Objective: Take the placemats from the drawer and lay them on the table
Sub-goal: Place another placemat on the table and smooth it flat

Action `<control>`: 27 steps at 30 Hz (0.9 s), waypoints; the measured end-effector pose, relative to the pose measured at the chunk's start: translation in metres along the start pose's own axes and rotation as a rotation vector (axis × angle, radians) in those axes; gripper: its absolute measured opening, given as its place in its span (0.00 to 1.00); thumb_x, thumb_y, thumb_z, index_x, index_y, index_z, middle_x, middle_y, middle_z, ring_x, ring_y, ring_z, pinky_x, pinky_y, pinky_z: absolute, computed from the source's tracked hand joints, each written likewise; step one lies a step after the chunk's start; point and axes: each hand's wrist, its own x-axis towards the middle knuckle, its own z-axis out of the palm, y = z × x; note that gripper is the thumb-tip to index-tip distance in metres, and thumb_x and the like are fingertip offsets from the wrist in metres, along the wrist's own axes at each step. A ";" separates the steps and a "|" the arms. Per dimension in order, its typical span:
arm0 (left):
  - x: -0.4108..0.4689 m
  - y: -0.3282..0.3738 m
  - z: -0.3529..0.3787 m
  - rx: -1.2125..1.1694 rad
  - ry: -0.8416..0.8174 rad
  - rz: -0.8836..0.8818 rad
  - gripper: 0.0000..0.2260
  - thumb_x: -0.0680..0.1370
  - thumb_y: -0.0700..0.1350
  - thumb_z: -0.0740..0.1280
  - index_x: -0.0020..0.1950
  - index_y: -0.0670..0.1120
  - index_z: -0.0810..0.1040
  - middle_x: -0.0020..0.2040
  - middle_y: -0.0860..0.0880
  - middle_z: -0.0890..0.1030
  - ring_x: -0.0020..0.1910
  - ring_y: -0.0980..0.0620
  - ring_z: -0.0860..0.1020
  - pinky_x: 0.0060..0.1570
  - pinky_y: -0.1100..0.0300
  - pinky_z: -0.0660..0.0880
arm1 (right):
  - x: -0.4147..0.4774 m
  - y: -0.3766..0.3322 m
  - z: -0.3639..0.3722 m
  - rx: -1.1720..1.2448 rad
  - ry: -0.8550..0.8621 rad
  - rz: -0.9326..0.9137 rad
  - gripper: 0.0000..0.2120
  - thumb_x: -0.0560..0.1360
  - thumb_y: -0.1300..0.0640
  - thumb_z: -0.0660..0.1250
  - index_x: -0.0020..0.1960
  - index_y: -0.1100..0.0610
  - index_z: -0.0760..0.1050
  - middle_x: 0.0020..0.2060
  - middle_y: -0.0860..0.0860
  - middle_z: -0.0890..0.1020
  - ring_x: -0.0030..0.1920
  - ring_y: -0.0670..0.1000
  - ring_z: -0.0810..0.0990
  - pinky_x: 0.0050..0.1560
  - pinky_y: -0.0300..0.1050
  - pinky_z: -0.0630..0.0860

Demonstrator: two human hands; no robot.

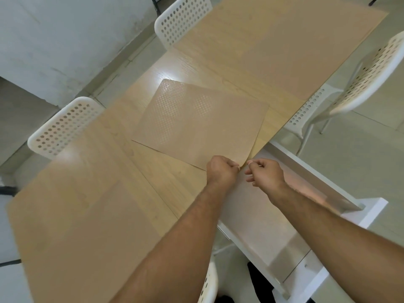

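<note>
A tan placemat (201, 123) with a fine diamond texture lies askew on the middle of the wooden table (175, 68). My left hand (223, 171) is closed on its near corner. My right hand (264, 171) pinches thumb and forefinger at the same corner, its other fingers loose. Two more tan placemats lie flat, one at the far end (273, 51) and one at the near left (76, 215). Below my forearms the white drawer (306, 171) stands pulled out from the table's right side, with a pale sheet (262, 226) on its bottom.
White perforated chairs stand around the table: two on the left side (181, 20) (63, 127), one on the right (371, 68), and one just below me (209, 287). The floor is pale tile, with a white wall at the upper left.
</note>
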 end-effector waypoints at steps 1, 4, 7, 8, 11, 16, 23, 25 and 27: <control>0.000 0.002 -0.002 -0.030 0.002 -0.042 0.04 0.73 0.42 0.71 0.41 0.45 0.86 0.40 0.53 0.84 0.42 0.55 0.82 0.40 0.67 0.74 | 0.000 -0.001 0.000 0.011 -0.001 0.011 0.08 0.78 0.52 0.63 0.46 0.50 0.81 0.39 0.48 0.86 0.37 0.50 0.86 0.47 0.52 0.83; -0.002 0.010 -0.010 -0.085 0.019 -0.120 0.04 0.71 0.43 0.71 0.39 0.46 0.86 0.40 0.51 0.85 0.40 0.52 0.82 0.38 0.65 0.76 | -0.003 -0.009 -0.001 0.063 -0.003 0.061 0.12 0.77 0.49 0.63 0.46 0.54 0.81 0.39 0.51 0.86 0.37 0.53 0.86 0.47 0.53 0.82; -0.008 0.014 -0.015 -0.103 0.038 -0.063 0.05 0.73 0.44 0.70 0.40 0.47 0.85 0.38 0.55 0.82 0.40 0.54 0.80 0.33 0.67 0.72 | -0.005 -0.022 0.000 0.152 -0.040 0.120 0.16 0.77 0.44 0.62 0.48 0.55 0.80 0.41 0.54 0.87 0.35 0.54 0.84 0.40 0.50 0.80; -0.011 0.014 -0.014 -0.095 0.055 -0.002 0.05 0.74 0.44 0.69 0.42 0.47 0.84 0.39 0.55 0.81 0.42 0.54 0.80 0.35 0.66 0.73 | -0.006 -0.027 0.001 0.199 -0.074 0.156 0.17 0.78 0.42 0.62 0.49 0.56 0.80 0.41 0.54 0.87 0.35 0.54 0.85 0.39 0.48 0.80; -0.021 -0.001 -0.007 0.060 0.162 0.379 0.06 0.77 0.42 0.66 0.48 0.44 0.82 0.54 0.49 0.81 0.59 0.50 0.77 0.58 0.55 0.74 | 0.000 -0.037 0.004 0.440 -0.204 0.300 0.20 0.77 0.39 0.65 0.45 0.56 0.77 0.38 0.53 0.86 0.37 0.53 0.85 0.42 0.49 0.81; -0.044 -0.039 0.009 0.238 0.277 0.779 0.07 0.80 0.44 0.62 0.52 0.47 0.79 0.65 0.46 0.75 0.72 0.43 0.68 0.60 0.47 0.71 | 0.025 -0.046 0.004 0.716 -0.193 0.398 0.16 0.79 0.47 0.68 0.57 0.59 0.80 0.50 0.56 0.87 0.49 0.56 0.86 0.45 0.51 0.82; -0.053 -0.060 0.000 -0.030 0.250 0.482 0.25 0.76 0.63 0.64 0.69 0.53 0.71 0.77 0.51 0.60 0.76 0.52 0.58 0.72 0.55 0.58 | 0.051 -0.041 0.013 0.565 -0.055 0.282 0.13 0.80 0.62 0.65 0.64 0.59 0.76 0.52 0.56 0.84 0.51 0.60 0.84 0.53 0.63 0.81; -0.048 -0.054 -0.011 -0.334 0.269 0.220 0.30 0.76 0.63 0.65 0.75 0.55 0.64 0.78 0.53 0.56 0.77 0.53 0.56 0.73 0.55 0.57 | 0.046 -0.041 0.016 0.586 -0.033 0.252 0.10 0.81 0.62 0.65 0.61 0.56 0.76 0.50 0.53 0.83 0.49 0.56 0.83 0.54 0.60 0.81; -0.030 -0.053 -0.022 -0.638 0.357 -0.049 0.32 0.77 0.58 0.68 0.78 0.55 0.59 0.77 0.52 0.57 0.75 0.50 0.62 0.69 0.54 0.63 | 0.041 -0.042 0.018 0.646 -0.040 0.237 0.05 0.82 0.61 0.64 0.55 0.53 0.75 0.48 0.50 0.82 0.47 0.53 0.82 0.53 0.56 0.80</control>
